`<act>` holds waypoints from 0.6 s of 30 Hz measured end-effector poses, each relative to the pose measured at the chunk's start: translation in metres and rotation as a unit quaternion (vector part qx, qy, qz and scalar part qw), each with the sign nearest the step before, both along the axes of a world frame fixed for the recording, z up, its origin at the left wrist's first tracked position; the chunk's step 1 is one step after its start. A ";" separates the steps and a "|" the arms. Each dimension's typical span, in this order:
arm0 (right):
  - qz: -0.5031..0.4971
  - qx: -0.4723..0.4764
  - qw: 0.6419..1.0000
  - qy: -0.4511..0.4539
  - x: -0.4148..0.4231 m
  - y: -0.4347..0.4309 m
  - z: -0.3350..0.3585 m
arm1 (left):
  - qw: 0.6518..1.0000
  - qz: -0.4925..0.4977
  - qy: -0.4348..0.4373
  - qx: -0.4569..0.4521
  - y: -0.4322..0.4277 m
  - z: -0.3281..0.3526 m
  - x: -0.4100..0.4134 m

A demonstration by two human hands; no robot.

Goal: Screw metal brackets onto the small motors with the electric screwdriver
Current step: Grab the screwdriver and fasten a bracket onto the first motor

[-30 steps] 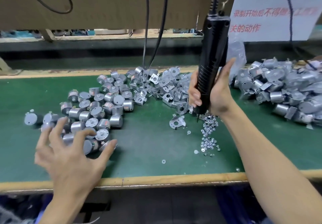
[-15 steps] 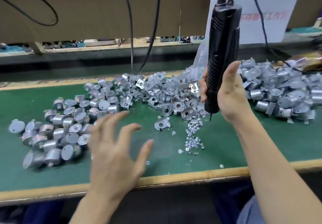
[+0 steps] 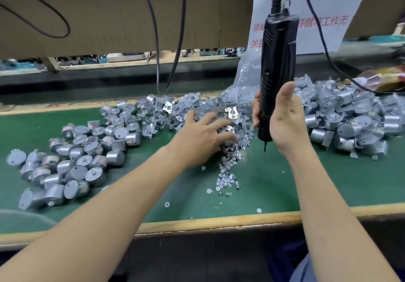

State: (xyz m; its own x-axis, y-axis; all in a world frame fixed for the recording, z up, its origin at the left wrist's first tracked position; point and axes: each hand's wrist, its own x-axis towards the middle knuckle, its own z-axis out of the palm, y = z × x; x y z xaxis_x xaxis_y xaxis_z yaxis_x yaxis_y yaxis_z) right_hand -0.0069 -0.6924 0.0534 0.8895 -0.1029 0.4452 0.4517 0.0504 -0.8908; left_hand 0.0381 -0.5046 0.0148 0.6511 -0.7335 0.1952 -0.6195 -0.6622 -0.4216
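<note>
My right hand grips the black electric screwdriver, which hangs upright from a cable with its bit just above the green mat. My left hand reaches over the pile of metal brackets with its fingers spread. One bracket lies between its index finger and thumb; whether it is pinched is unclear. Bare small motors lie heaped at the left. A scatter of small screws sits between my two hands.
A heap of motors with brackets fills the right side behind the screwdriver. A clear plastic bag stands behind the brackets. Black cables hang down at the back. The wooden table edge runs along the front.
My left hand has moved from the motor pile at the left, across the mat, to the bracket pile. The right hand keeps holding the screwdriver upright.
</note>
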 end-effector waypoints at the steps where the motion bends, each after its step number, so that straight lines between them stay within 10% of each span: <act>1: 0.000 0.001 1.000 0.000 0.000 -0.001 0.000 | 1.000 -0.008 -0.014 -0.002 0.006 0.000 0.003; 12: -0.011 0.005 1.000 -0.006 0.006 0.001 -0.002 | 0.988 0.150 0.035 -0.031 0.008 0.017 0.018; 18: -0.030 0.020 0.999 -0.021 0.013 0.003 -0.001 | 0.987 -0.008 0.062 -0.150 -0.041 0.020 -0.028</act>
State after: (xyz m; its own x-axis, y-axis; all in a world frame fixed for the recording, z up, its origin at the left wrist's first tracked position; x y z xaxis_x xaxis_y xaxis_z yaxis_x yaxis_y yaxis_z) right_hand 0.0057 -0.6890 0.0524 0.8615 -0.1738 0.4770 0.4923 0.0562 -0.8686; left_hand 0.0097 -0.5460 0.0345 0.6727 -0.6650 0.3243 -0.6649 -0.7356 -0.1293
